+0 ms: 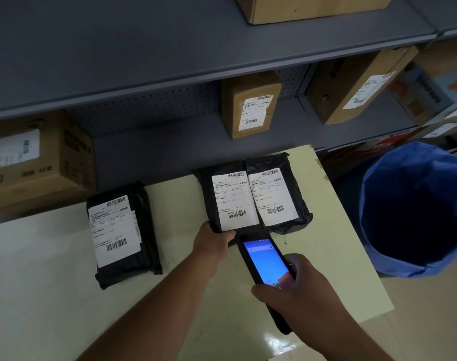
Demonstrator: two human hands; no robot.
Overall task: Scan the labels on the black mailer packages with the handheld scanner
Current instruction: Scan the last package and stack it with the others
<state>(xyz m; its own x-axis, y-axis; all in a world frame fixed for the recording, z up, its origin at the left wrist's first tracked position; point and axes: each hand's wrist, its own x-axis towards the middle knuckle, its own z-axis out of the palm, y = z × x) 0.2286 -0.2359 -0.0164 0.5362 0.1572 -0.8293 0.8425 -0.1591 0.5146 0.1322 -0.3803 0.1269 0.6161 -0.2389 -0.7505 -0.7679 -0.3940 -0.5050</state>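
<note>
Three black mailer packages with white barcode labels lie on the pale table (pixel 39 295). One mailer (pixel 144 230) lies apart at the left. Two sit side by side at the back: the middle mailer (pixel 209 188) and the right mailer (pixel 297 201). My left hand (pixel 213 243) grips the near edge of the middle mailer. My right hand (pixel 297 285) holds the black handheld scanner (pixel 263 259), its blue screen lit. The scanner's top end points at the near edges of the two back mailers.
Grey shelving (pixel 144 61) stands behind the table with several labelled cardboard boxes, such as one box (pixel 250 108) at centre and a big box (pixel 34 162) at the left. A bin lined with a blue bag (pixel 415 209) stands at the table's right.
</note>
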